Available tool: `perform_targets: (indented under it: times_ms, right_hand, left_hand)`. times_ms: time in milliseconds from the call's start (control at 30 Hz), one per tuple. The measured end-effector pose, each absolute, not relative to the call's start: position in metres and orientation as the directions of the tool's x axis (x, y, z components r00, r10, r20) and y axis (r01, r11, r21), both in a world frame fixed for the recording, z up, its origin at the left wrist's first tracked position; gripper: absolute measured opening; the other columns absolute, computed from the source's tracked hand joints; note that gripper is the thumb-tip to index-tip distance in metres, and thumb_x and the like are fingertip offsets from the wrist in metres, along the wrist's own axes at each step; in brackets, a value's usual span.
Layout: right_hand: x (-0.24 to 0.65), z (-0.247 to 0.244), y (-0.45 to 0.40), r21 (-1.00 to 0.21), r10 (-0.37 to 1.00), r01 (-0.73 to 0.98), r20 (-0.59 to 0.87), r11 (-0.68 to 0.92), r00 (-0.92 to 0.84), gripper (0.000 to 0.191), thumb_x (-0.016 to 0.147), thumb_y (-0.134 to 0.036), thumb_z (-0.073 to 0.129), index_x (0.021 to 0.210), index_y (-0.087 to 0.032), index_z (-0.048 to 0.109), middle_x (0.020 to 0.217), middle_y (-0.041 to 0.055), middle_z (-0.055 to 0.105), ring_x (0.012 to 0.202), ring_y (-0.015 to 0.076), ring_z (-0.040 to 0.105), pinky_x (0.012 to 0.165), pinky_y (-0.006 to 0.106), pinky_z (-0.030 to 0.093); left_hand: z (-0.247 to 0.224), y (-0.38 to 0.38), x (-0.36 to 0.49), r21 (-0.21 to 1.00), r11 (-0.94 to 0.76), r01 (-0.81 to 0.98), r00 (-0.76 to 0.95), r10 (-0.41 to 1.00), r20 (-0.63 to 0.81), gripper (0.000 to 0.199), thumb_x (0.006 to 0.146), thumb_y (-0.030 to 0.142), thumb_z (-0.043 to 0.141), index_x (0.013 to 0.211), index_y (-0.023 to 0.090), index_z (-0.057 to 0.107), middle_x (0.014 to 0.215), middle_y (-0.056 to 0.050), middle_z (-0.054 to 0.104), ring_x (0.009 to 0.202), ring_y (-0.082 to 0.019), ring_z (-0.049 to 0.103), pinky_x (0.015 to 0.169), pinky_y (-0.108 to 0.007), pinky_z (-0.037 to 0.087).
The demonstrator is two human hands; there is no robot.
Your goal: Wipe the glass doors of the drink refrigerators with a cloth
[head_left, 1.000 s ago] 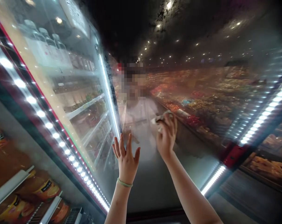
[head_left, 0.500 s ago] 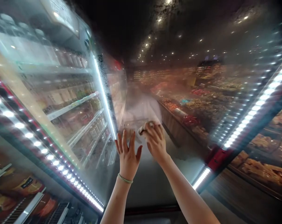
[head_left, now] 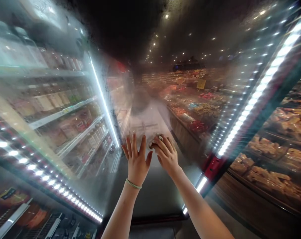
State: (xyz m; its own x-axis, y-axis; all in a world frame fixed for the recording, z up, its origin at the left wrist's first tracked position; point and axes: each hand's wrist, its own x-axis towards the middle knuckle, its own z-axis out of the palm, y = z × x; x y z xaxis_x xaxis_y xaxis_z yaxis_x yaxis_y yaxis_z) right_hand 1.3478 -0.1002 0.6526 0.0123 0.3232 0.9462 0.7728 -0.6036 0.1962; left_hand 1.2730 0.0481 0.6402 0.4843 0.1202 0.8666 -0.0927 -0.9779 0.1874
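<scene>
A glass door panel with a bright reflection in it stands in front of me. My left hand lies on it with the fingers spread, nothing in its grasp, and a thin green band circles that wrist. Just to the right, my right hand presses a crumpled cloth against the same glass. Most of the cloth is hidden beneath the fingers; only a dark and pale edge shows.
LED strips run along the door's sides. Lit shelves of bottles and packs appear at the left, partly as reflections. Packaged food fills a display at the right. A blurred reflection of a person shows in the glass.
The view has shifted, so the right-hand light strip and the shelves sit further left. My right hand with the cloth has moved slightly down on the glass; my left hand stays spread.
</scene>
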Motion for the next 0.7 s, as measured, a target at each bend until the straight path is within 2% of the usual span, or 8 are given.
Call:
perform_targets:
  times_ms: [67, 200, 267, 367, 433, 500, 633, 700]
  right_hand:
    - [1.354, 0.648, -0.122, 0.151, 0.238, 0.756, 0.971, -0.636, 0.006, 0.030, 0.095, -0.008, 0.052, 0.116, -0.023, 0.067, 0.137, 0.0087, 0.069, 0.150, 0.0266, 0.043, 0.120, 0.046, 0.045]
    - [1.366, 0.673, -0.139, -0.108, -0.097, 0.724, 0.994, -0.681, 0.057, 0.029, 0.095, -0.005, 0.050, 0.114, -0.022, 0.065, 0.145, 0.0115, 0.063, 0.152, 0.0301, 0.040, 0.118, 0.054, 0.046]
    - [1.366, 0.682, -0.133, -0.065, -0.036, 0.752, 0.998, -0.656, 0.055, 0.029, 0.096, -0.005, 0.050, 0.114, -0.022, 0.065, 0.143, 0.0104, 0.064, 0.152, 0.0294, 0.040, 0.119, 0.054, 0.045]
    - [1.363, 0.671, -0.134, 0.178, 0.267, 0.797, 0.964, -0.578, -0.022, 0.027, 0.096, -0.008, 0.054, 0.114, -0.023, 0.066, 0.134, 0.0078, 0.071, 0.149, 0.0261, 0.044, 0.120, 0.047, 0.045]
    - [1.365, 0.659, -0.149, 0.241, 0.346, 0.797, 0.937, -0.554, -0.043, 0.025, 0.096, -0.010, 0.056, 0.114, -0.023, 0.068, 0.131, 0.0066, 0.073, 0.147, 0.0252, 0.047, 0.119, 0.044, 0.047]
    - [1.371, 0.658, -0.167, 0.162, 0.247, 0.790, 0.969, -0.591, -0.015, 0.026, 0.095, -0.009, 0.055, 0.113, -0.023, 0.068, 0.134, 0.0072, 0.071, 0.148, 0.0273, 0.046, 0.117, 0.047, 0.048]
    - [1.380, 0.681, -0.182, -0.127, -0.078, 0.779, 0.992, -0.614, 0.100, 0.033, 0.096, -0.007, 0.048, 0.118, -0.024, 0.067, 0.148, 0.0090, 0.060, 0.152, 0.0308, 0.040, 0.119, 0.058, 0.045]
    - [1.379, 0.685, -0.179, -0.107, -0.022, 0.796, 0.993, -0.596, 0.118, 0.035, 0.096, -0.006, 0.047, 0.119, -0.024, 0.067, 0.150, 0.0082, 0.059, 0.153, 0.0305, 0.037, 0.120, 0.058, 0.043]
  left_hand:
    - [0.641, 0.040, 1.276, 0.191, -0.977, -0.095, 0.488, 0.122, 0.865, 0.084, 0.095, 0.036, 0.066, 0.164, 0.031, 0.019, 0.174, -0.011, 0.010, 0.160, -0.041, 0.003, 0.126, -0.069, 0.012]
    - [0.643, 0.018, 1.285, 0.220, -0.970, -0.102, 0.468, 0.148, 0.871, 0.084, 0.096, 0.037, 0.065, 0.165, 0.029, 0.017, 0.174, -0.012, 0.007, 0.159, -0.041, 0.002, 0.126, -0.070, 0.009]
    - [0.643, 0.008, 1.289, 0.228, -0.970, -0.090, 0.457, 0.163, 0.874, 0.084, 0.096, 0.038, 0.065, 0.165, 0.029, 0.017, 0.174, -0.013, 0.007, 0.159, -0.041, 0.002, 0.126, -0.069, 0.008]
    - [0.641, 0.000, 1.291, 0.231, -0.971, -0.062, 0.441, 0.181, 0.879, 0.085, 0.096, 0.038, 0.065, 0.165, 0.029, 0.016, 0.174, -0.013, 0.007, 0.160, -0.041, 0.003, 0.126, -0.069, 0.010]
    - [0.639, -0.002, 1.291, 0.238, -0.970, -0.056, 0.444, 0.189, 0.876, 0.086, 0.095, 0.039, 0.066, 0.165, 0.029, 0.016, 0.174, -0.013, 0.006, 0.160, -0.041, 0.003, 0.126, -0.069, 0.012]
    - [0.638, -0.005, 1.290, 0.245, -0.968, -0.054, 0.461, 0.193, 0.866, 0.087, 0.095, 0.039, 0.066, 0.165, 0.030, 0.015, 0.174, -0.013, 0.005, 0.160, -0.042, 0.002, 0.125, -0.070, 0.013]
    - [0.637, -0.019, 1.290, 0.276, -0.960, -0.043, 0.479, 0.222, 0.849, 0.088, 0.095, 0.038, 0.066, 0.165, 0.031, 0.014, 0.175, -0.013, -0.001, 0.159, -0.043, -0.003, 0.124, -0.072, 0.013]
    - [0.637, -0.026, 1.291, 0.289, -0.956, -0.043, 0.480, 0.234, 0.846, 0.089, 0.094, 0.039, 0.067, 0.165, 0.031, 0.015, 0.174, -0.013, -0.005, 0.159, -0.044, -0.006, 0.123, -0.073, 0.013]
